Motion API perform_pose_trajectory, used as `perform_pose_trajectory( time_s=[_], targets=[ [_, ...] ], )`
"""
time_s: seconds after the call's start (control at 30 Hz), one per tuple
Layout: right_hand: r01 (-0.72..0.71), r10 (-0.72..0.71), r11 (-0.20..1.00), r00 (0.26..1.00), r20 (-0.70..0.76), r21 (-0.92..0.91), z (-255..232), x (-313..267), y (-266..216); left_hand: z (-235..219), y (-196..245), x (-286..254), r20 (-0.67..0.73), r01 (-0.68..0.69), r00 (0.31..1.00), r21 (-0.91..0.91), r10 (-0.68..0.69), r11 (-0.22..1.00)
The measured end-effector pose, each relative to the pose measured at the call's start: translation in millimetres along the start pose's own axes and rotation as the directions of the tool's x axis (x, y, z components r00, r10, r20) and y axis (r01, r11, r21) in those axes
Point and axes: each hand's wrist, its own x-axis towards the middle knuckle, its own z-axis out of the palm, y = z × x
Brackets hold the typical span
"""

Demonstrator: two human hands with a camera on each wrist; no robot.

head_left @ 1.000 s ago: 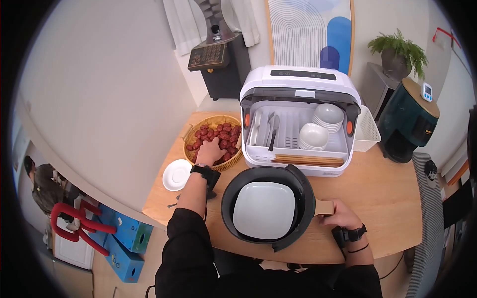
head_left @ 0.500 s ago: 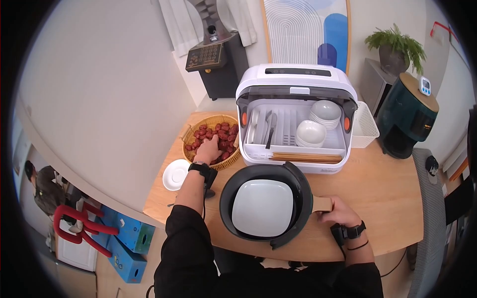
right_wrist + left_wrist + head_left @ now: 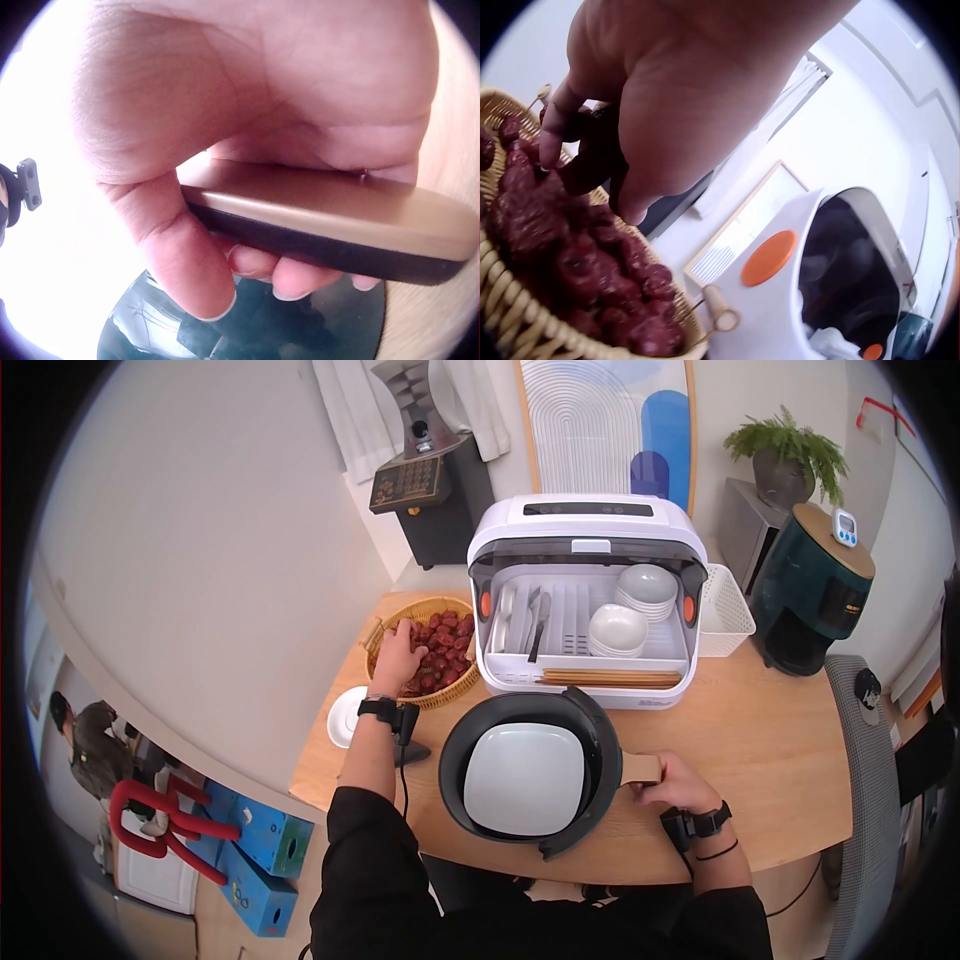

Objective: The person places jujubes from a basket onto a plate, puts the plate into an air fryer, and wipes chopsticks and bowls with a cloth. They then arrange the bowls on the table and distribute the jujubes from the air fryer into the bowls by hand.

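Note:
At the left of the wicker basket (image 3: 445, 700), my left hand (image 3: 398, 660) reaches over its rim. In the left wrist view its curled fingers and thumb close around dark red lumps, partly in shadow. Red dates (image 3: 585, 262) fill the basket beneath it. My right hand (image 3: 685, 784) grips the wood-toned handle (image 3: 322, 199) of a dark air fryer basket (image 3: 452, 760), thumb on one side and fingertips curled under. Inside that air fryer basket lies a pale square dish (image 3: 525, 778). The handle's glossy dark green front (image 3: 292, 322) shows below the fingers.
A white dish cabinet (image 3: 590, 520) stands open at the back with bowls, knives and chopsticks. Beside it are a white plastic basket (image 3: 728, 615) and a dark green air fryer (image 3: 815, 590). A white saucer (image 3: 343, 715) sits left of my left forearm.
My left hand has moved from the middle of the dates to the basket's left side and slightly up. The right hand keeps its grip on the handle. The head view has shifted slightly.

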Motion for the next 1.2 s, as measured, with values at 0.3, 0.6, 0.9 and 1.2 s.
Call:
perform_pose_trajectory(
  time_s=[0.3, 0.6, 0.9, 1.2],
  targets=[
    [0.006, -0.006, 1.0, 1.0, -0.001, -0.016, 0, 0, 0, -107, 190, -100, 0.448, -0.326, 0.655, -0.558, 0.608, 0.763],
    [0.024, -0.025, 1.0, 1.0, 0.008, 0.016, 3, 1, -4, -93, 192, -103, 0.611, -0.332, 0.619, -0.365, 0.494, 0.869],
    [0.009, -0.009, 0.999, 1.0, -0.011, 0.038, 5, 0, -5, -1, 20, -16, 0.399, 0.219, 0.839, 0.375, -0.37, 0.901],
    [0.033, -0.033, 0.999, 0.999, 0.01, -0.009, 0, 2, 0, 5, 57, -25, 0.368, 0.257, 0.838, 0.384, -0.402, 0.887]
  ],
)
